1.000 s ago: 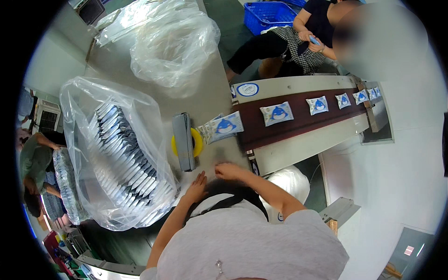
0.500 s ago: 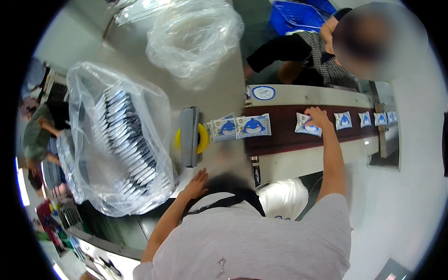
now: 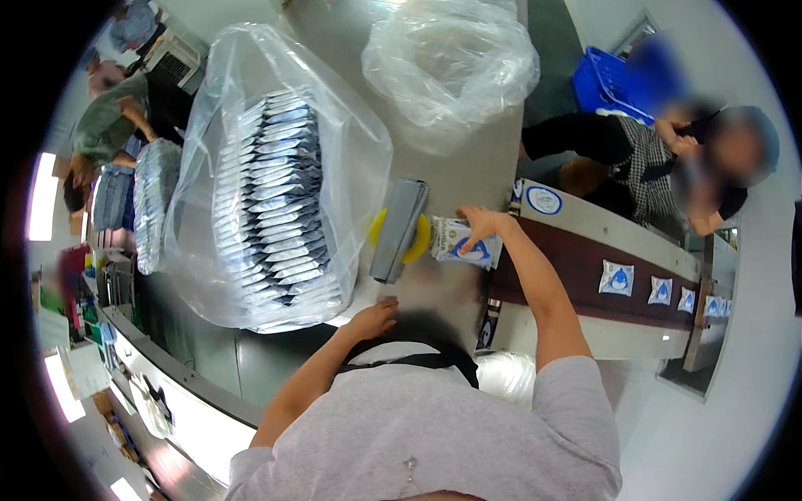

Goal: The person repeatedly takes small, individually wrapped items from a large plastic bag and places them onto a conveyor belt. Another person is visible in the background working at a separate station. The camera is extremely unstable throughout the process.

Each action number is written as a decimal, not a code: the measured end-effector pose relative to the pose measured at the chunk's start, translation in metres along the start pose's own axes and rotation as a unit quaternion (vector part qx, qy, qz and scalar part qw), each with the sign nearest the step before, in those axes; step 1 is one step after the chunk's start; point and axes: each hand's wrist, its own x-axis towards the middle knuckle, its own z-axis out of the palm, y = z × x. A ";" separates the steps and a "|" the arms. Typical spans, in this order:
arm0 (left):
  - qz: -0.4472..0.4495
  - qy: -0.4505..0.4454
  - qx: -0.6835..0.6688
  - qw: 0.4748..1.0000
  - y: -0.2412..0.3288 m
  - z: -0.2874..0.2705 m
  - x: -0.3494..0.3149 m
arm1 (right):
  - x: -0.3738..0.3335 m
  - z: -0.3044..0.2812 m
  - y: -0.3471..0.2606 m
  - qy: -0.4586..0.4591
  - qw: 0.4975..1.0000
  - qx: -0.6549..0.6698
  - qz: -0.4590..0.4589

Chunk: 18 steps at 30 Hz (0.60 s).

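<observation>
My right hand (image 3: 486,225) reaches over the table end of the conveyor, thumb and fingers spanning a small white-and-blue packet (image 3: 455,250) with a cartoon sea animal on it. That packet lies on or against other packets, partly hidden by the hand. Along the table's near edge rests my left hand (image 3: 373,319), fingers stretched out and holding nothing. Between the left hand and the packets lie a grey rectangular block (image 3: 399,230) and a yellow ring (image 3: 378,227) partly under it. A large clear plastic bag (image 3: 359,150) at left contains stacked rows of packets (image 3: 280,200).
More packets (image 3: 616,277) are spaced along the dark red conveyor belt (image 3: 555,259) to the right. Loose clear bags (image 3: 451,63) lie at the far side of the table. A person (image 3: 643,167) sits beyond the belt, near blue baskets (image 3: 614,88). Another person (image 3: 113,125) bends at far left.
My right hand has moved left from the belt to the packets at the table end, bringing a packet along. My left hand stays at the table edge. The whole view has turned.
</observation>
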 end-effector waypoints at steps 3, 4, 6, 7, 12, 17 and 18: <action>-0.066 0.131 -0.097 0.984 0.015 -0.010 -0.058 | -0.020 0.037 -0.032 0.057 0.990 -0.112 0.065; -0.126 0.159 -0.203 0.958 0.015 -0.006 -0.085 | -0.037 0.056 -0.053 0.139 0.977 -0.155 0.050; -0.206 0.233 -0.392 0.866 -0.011 0.029 -0.144 | -0.066 0.101 -0.086 0.262 0.935 -0.239 0.006; -0.228 0.276 -0.471 0.806 -0.032 0.054 -0.174 | -0.073 0.127 -0.096 0.303 0.912 -0.277 -0.021; -0.372 0.654 -0.388 0.532 -0.080 0.011 -0.268 | -0.080 0.184 -0.122 0.293 0.943 -0.156 0.002; -0.224 0.826 -0.406 0.320 -0.052 -0.147 -0.303 | -0.109 0.116 -0.157 0.184 0.940 0.264 0.117; -0.202 0.824 -0.397 0.352 -0.042 -0.175 -0.303 | -0.122 0.093 -0.160 0.162 0.922 0.348 0.061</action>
